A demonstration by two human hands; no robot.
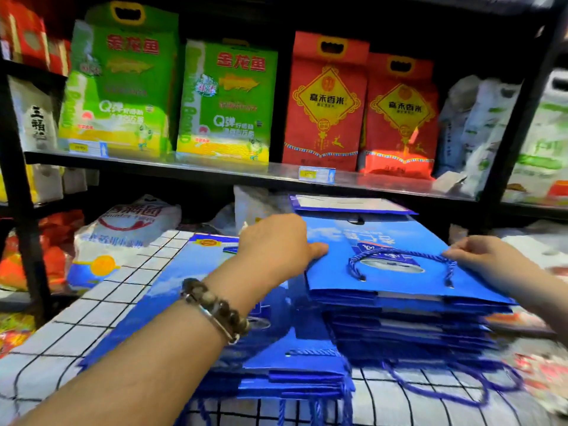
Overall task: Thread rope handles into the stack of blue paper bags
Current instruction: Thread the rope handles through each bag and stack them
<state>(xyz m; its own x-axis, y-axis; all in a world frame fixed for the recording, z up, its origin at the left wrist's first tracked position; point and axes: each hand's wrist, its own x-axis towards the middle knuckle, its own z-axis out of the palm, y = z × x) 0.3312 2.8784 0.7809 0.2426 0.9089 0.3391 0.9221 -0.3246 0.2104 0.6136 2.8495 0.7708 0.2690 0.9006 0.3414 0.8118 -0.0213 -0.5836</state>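
View from a head-worn camera, looking down at a table covered in a white cloth with a black grid (92, 333). Near the middle right stands a tall stack of flat blue paper bags (415, 327). The top bag (332, 272) lies face up, with a printed picture and a blue rope handle (399, 251) already threaded through two holes near its close edge, the loop lying flat on the paper

The left hand (276, 244) reaches in from the near left and grips the left edge of the top bag: the thumb lies stretched on the paper, and the fingers curl out of sight past the edge. A beaded bracelet (215, 309) circles that wrist. The right hand (488, 256) comes from the right and pinches the right edge of the same bag with curled fingers, just beside the end of the rope loop

To the left of the stack, lower and partly under the left forearm, lies a second pile of blue bags (190, 272). Blurred blue rope loops (445, 392) trail over the near edge of the table

Beyond the table is a dark shelf (184, 167) holding two green rice packs (123, 81), then two red rice packs (325, 103) to their right. A white sack (129, 222) rests on the far left, below the shelf
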